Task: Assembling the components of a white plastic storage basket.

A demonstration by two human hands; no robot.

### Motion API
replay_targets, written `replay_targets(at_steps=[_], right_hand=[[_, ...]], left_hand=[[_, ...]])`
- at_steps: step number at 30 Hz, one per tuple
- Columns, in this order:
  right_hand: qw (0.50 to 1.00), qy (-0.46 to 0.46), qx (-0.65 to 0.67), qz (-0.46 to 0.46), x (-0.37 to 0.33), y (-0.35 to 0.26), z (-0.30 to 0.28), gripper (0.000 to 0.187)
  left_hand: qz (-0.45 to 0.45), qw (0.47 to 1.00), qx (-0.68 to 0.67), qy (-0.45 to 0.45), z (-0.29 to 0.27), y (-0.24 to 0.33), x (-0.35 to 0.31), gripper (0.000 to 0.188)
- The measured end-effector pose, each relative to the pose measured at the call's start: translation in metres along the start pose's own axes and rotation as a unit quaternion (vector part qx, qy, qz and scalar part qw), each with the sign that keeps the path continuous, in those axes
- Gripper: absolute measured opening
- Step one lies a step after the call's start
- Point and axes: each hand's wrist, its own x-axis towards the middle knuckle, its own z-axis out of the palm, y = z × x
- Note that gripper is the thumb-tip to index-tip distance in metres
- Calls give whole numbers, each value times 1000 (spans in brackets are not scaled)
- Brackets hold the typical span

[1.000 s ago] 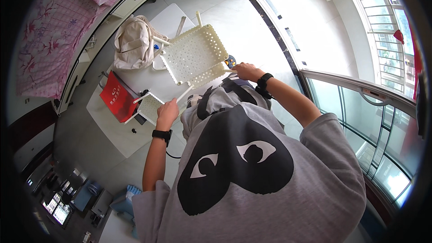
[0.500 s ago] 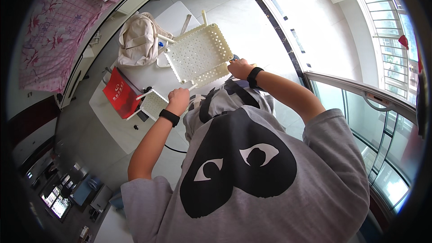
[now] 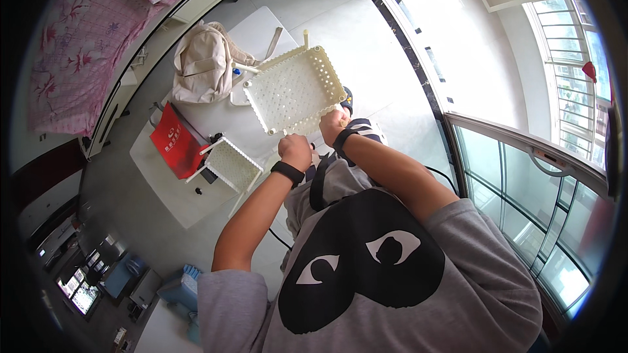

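In front of me is a cream plastic rack shelf (image 3: 288, 95), perforated all over, with a scalloped rim and short posts at its corners. My left hand (image 3: 296, 151) is closed at its near edge, apparently around a post; the fingertips are hidden. My right hand (image 3: 333, 126) is closed at the near right side of the same shelf, its grip partly covered by the wrist and knuckles. Both wrists wear black bands. A smaller-looking perforated cream shelf (image 3: 233, 165) with posts stands to the left of my left forearm.
A beige backpack (image 3: 203, 68) rests on a white tabletop (image 3: 252, 29) beyond the shelf. A red bag (image 3: 175, 140) lies at the left, beside the second shelf. Glass sliding panels (image 3: 510, 176) stand at the right. A bed with pink covers (image 3: 85, 59) is at the far left.
My hands have come closer together and nearer to my body: the left moved right and down, the right moved left and down. The held shelf has shifted slightly right and nearer.
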Motion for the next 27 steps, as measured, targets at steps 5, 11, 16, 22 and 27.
replay_targets(at_steps=[5, 11, 16, 22, 27], right_hand=[[999, -10, -33, 39, 41, -22, 35, 29], [980, -69, -178, -59, -56, 1, -54, 18], [959, 113, 55, -254, -109, 69, -69, 16], [907, 222, 256, -251, -118, 104, -22, 15], [875, 207, 330, -288, -118, 101, -9, 17]], left_hand=[[11, 999, -40, 21, -14, -7, -9, 31], [111, 979, -168, -29, -14, -54, -12, 31], [79, 979, -184, -41, -33, -81, -50, 38], [133, 955, -256, 61, -15, -85, -80, 35], [144, 892, -428, -24, -7, -96, -71, 37]])
